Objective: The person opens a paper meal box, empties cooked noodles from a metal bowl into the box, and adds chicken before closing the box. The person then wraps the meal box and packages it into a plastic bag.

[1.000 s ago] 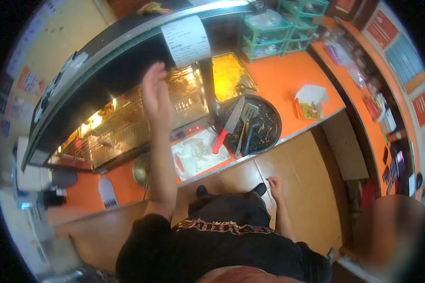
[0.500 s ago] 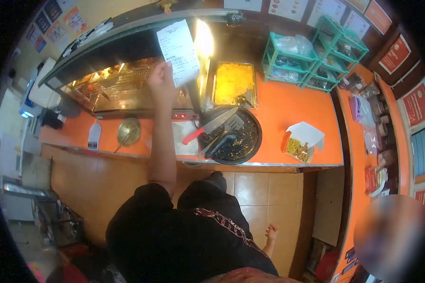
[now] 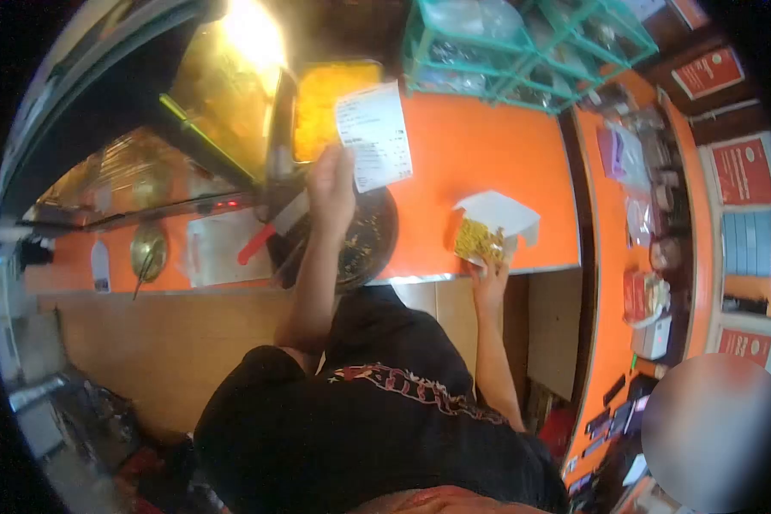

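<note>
A printed paper receipt (image 3: 377, 141) is pinched in my left hand (image 3: 331, 188), raised above the counter with its text facing me. My left hand and forearm partly cover a dark round pan (image 3: 375, 233) with food crumbs in it and a red-handled knife (image 3: 257, 245) lying across it. At the counter's front edge, my right hand (image 3: 489, 278) grips the near side of an open takeaway box (image 3: 499, 210). Inside the box are yellow rice-like food (image 3: 471, 237) and brownish pieces, which my fingertips partly hide.
Behind the receipt sits a metal tray of bright yellow food (image 3: 321, 98). Green stacked baskets (image 3: 480, 77) hold packets at the back. A lit glass warmer (image 3: 103, 176) and a brass-coloured bowl (image 3: 149, 250) are left. Another counter (image 3: 606, 231) runs along the right with jars and packets.
My left hand has brought the receipt to the right and lower. My right hand has risen from beside my body to the takeaway box and taken hold of it. The view has shifted right.
</note>
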Action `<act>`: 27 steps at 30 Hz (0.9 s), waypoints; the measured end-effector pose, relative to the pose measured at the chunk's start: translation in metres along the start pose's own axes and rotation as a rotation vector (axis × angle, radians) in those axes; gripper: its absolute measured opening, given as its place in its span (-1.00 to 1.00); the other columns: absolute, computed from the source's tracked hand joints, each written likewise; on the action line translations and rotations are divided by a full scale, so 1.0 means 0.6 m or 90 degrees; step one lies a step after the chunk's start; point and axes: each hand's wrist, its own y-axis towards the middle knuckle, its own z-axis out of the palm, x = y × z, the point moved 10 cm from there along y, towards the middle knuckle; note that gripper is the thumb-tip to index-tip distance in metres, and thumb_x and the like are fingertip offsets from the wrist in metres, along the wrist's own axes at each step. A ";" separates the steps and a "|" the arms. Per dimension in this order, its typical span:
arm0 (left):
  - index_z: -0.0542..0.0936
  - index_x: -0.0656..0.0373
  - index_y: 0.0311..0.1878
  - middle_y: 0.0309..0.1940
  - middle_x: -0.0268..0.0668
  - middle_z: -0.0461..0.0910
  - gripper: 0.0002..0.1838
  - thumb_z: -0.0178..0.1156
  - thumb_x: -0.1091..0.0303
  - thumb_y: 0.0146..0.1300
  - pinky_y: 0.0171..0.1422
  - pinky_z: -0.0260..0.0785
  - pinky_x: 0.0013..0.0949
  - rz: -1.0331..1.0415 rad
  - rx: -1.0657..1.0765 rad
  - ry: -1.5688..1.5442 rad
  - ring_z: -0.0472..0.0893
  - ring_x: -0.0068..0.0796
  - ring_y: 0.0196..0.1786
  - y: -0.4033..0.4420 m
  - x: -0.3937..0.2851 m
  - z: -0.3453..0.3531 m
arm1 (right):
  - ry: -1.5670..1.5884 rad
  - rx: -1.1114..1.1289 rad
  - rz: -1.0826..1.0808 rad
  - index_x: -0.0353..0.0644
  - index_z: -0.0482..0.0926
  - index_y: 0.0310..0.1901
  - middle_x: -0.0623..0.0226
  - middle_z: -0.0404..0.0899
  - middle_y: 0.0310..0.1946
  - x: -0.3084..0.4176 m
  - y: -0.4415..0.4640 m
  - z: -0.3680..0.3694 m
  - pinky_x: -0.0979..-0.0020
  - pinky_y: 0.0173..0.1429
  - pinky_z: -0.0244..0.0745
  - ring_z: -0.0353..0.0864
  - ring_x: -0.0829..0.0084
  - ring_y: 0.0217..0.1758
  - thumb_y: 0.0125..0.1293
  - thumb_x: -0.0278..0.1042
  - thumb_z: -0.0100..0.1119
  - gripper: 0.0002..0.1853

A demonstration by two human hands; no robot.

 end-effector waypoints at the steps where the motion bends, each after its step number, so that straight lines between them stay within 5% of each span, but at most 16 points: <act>1: 0.61 0.34 -0.07 -0.28 -0.41 0.61 -0.80 0.08 0.40 0.50 -0.04 0.41 -0.46 -0.002 0.019 0.055 0.54 -0.59 -0.19 -0.012 0.050 0.028 | -0.004 0.022 -0.005 -0.11 0.65 0.01 0.10 0.44 -0.01 -0.002 0.021 0.005 0.12 0.03 0.56 0.53 0.10 0.05 0.16 -0.48 0.42 -0.65; 3: 0.61 0.32 -0.12 -0.33 -0.34 0.61 -0.80 0.08 0.38 0.49 -0.11 0.42 -0.41 -0.040 0.013 0.053 0.52 -0.58 -0.26 -0.054 0.178 0.088 | -0.094 0.056 -0.045 -0.13 0.68 -0.14 0.16 0.51 -0.16 -0.044 0.030 0.014 0.10 -0.01 0.52 0.56 0.08 -0.04 0.12 -0.53 0.38 -0.76; 5: 0.58 0.30 -0.30 -0.45 0.01 0.56 -0.77 0.12 0.32 0.40 -0.20 0.46 -0.25 -0.118 0.140 0.242 0.60 -0.35 -0.35 -0.119 0.367 0.126 | -0.158 0.111 -0.090 -0.14 0.67 -0.24 0.20 0.54 -0.28 -0.039 0.047 0.015 0.09 -0.04 0.49 0.57 0.07 -0.11 0.09 -0.57 0.32 -0.82; 6: 0.57 0.25 -0.17 -0.38 0.11 0.62 -0.82 0.08 0.34 0.39 -0.16 0.51 -0.08 -0.020 0.157 0.356 0.70 -0.06 -0.28 -0.156 0.428 0.138 | -0.180 0.101 -0.115 -0.13 0.67 -0.27 0.22 0.55 -0.30 -0.046 0.054 0.017 0.09 -0.05 0.47 0.57 0.07 -0.12 0.08 -0.57 0.31 -0.83; 9: 0.51 0.15 0.09 -0.34 0.13 0.66 -0.74 0.04 0.38 0.36 -0.13 0.52 0.10 -0.254 0.212 0.511 0.69 0.13 -0.23 -0.228 0.529 0.128 | -0.232 0.094 -0.169 -0.11 0.66 -0.33 0.25 0.56 -0.34 -0.084 0.082 0.031 0.09 -0.07 0.44 0.57 0.08 -0.15 0.05 -0.54 0.30 -0.87; 10: 0.40 0.00 0.30 -0.37 0.11 0.66 -0.54 0.03 0.42 0.32 -0.14 0.52 0.17 -0.168 0.275 0.584 0.68 0.19 -0.26 -0.230 0.525 0.141 | -0.245 0.106 -0.169 -0.11 0.65 -0.34 0.25 0.56 -0.33 -0.106 0.098 0.038 0.09 -0.08 0.43 0.57 0.09 -0.15 0.05 -0.53 0.31 -0.88; 13: 0.43 -0.08 0.34 -0.40 0.07 0.67 -0.49 0.01 0.45 0.31 -0.19 0.52 0.15 -0.149 0.451 0.649 0.69 0.17 -0.31 -0.259 0.579 0.159 | -0.235 0.101 -0.198 -0.10 0.64 -0.38 0.27 0.57 -0.32 -0.115 0.157 0.051 0.10 -0.10 0.42 0.57 0.11 -0.15 0.04 -0.49 0.32 -0.91; 17: 0.42 -0.13 0.42 -0.45 0.02 0.65 -0.43 -0.06 0.47 0.34 -0.27 0.52 0.07 -0.119 0.510 0.752 0.70 0.04 -0.36 -0.259 0.584 0.213 | -0.154 0.098 -0.260 -0.09 0.65 -0.41 0.29 0.58 -0.31 -0.055 0.240 0.063 0.08 -0.11 0.43 0.57 0.12 -0.15 0.06 -0.44 0.33 -0.95; 23: 0.41 -0.12 0.44 -0.43 -0.07 0.65 -0.43 -0.04 0.43 0.35 -0.29 0.50 0.04 -0.045 0.493 0.747 0.66 -0.06 -0.43 -0.219 0.632 0.295 | -0.095 0.129 -0.255 -0.05 0.70 -0.36 0.29 0.60 -0.28 -0.030 0.304 0.103 0.12 -0.07 0.49 0.61 0.18 -0.12 0.14 -0.34 0.32 -0.95; 27: 0.56 -0.12 0.25 -0.38 -0.03 0.68 -0.61 0.02 0.28 0.39 -0.22 0.53 0.05 0.008 0.389 0.716 0.68 0.07 -0.36 -0.184 0.616 0.290 | -0.182 0.256 -0.228 -0.02 0.71 -0.17 0.24 0.61 -0.19 -0.055 0.294 0.147 0.11 -0.02 0.50 0.62 0.15 -0.09 0.17 -0.31 0.27 -0.81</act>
